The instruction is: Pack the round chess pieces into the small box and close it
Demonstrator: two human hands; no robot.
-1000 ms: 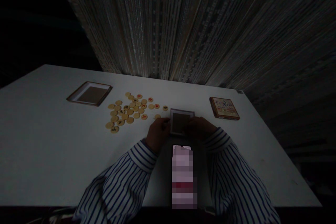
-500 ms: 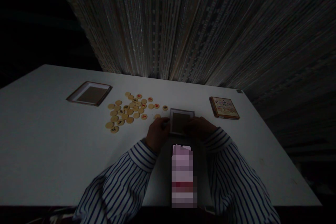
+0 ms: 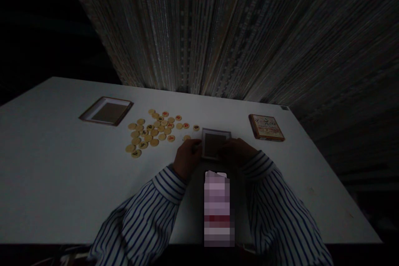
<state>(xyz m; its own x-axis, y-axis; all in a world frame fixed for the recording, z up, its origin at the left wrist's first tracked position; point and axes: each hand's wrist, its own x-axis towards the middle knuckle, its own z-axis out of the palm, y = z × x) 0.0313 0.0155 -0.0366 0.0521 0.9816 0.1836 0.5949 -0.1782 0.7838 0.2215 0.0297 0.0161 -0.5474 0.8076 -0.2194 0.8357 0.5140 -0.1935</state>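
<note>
Between my hands is a small open box half (image 3: 213, 143) with pale walls and a brown inside, lying near the middle of the white table. My left hand (image 3: 188, 158) closes on its left side, fingers curled at the edge. My right hand (image 3: 238, 152) grips the right side, its fingers reaching over the rim; they are dark and hard to make out. Just beyond my left hand lies a plain wooden Chinese chess piece (image 3: 186, 138). Several more round chess pieces (image 3: 154, 142), some with red or black characters, spread to the left.
A lit phone (image 3: 216, 208) lies in front of me between my forearms. Another open box half (image 3: 109, 112) sits at the far left. A printed box (image 3: 267, 128) rests at the right. Behind the white table (image 3: 77, 174) hangs a striped curtain (image 3: 193, 29). The light is dim.
</note>
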